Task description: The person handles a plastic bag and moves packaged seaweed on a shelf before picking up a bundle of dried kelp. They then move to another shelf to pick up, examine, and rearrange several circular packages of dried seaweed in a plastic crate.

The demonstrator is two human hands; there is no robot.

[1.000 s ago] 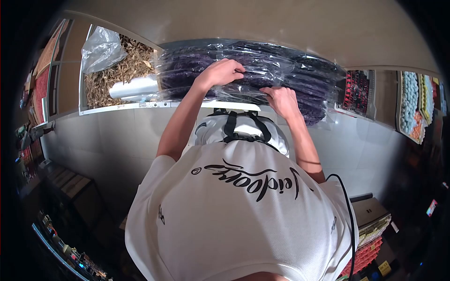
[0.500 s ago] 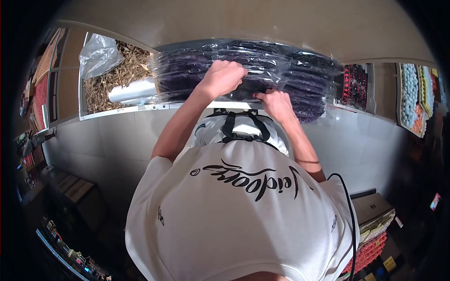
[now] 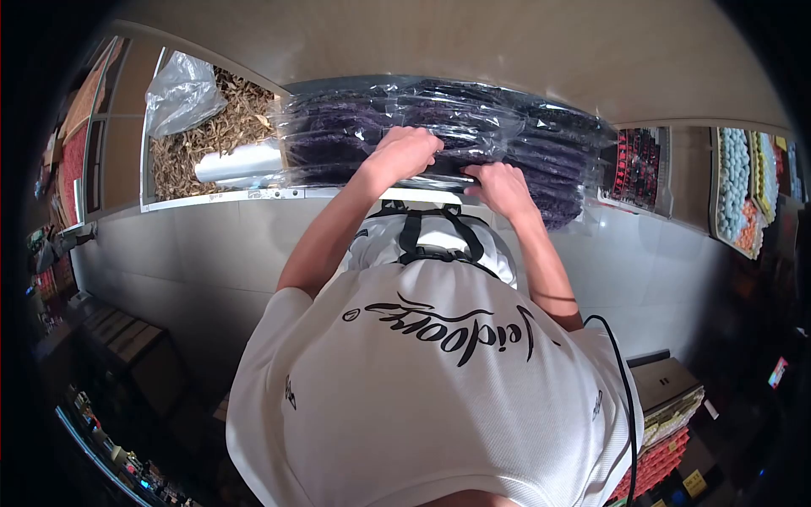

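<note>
In the head view, since the frame half a second ago, the left hand (image 3: 404,154) has drawn slightly nearer to the person's body, while the right hand (image 3: 503,188) has shifted very little. A dark, glossy strip of film (image 3: 439,181) now shows more plainly between them.

The middle package (image 3: 460,118), clear plastic over dark purple contents, lies in front of the person, between a left package (image 3: 328,127) and a right package (image 3: 549,156) of the same kind. The row's long axis runs from left to right across the person's front. The ridges in the packages run roughly the same way, sloping toward the person at the right end. The middle package's near edge faces the person, and the right package's near end reaches farther toward the person.

The left hand is partly closed, its fingers curled down onto the middle package, with the tips mostly hidden. The right hand is half closed too, thumb and fingers bent at the near edge of the film. Both touch the plastic; whether either pinches it, I cannot tell.

To the left, a plastic bag (image 3: 182,91) and a pale roll (image 3: 239,164) lie on brown dried pieces (image 3: 179,176).
</note>
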